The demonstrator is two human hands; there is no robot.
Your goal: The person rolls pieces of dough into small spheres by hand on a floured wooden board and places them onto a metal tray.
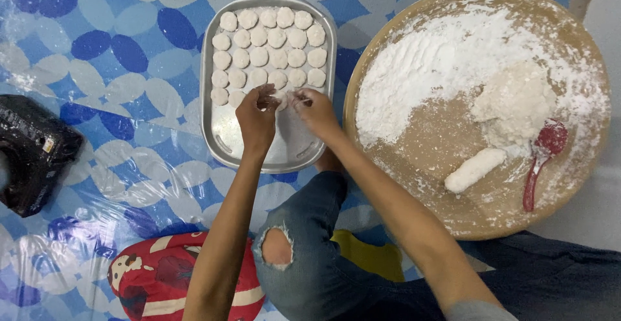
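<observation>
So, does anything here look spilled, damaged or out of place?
White flour is scattered across the round wooden board, reaching its rim. The blue jeans have a torn hole at the knee. The flat dough discs sit in tidy rows on the metal tray.

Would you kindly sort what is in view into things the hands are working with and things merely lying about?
In use: left hand, right hand, metal tray, dough discs, round floured board, dough lump, dough roll.
Lying about: red spoon, black bag, red cushion.

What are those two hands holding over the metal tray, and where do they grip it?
The left hand and right hand pinch a small piece of white dough between their fingertips, over the tray. The fingers hide exactly where they grip.
</observation>
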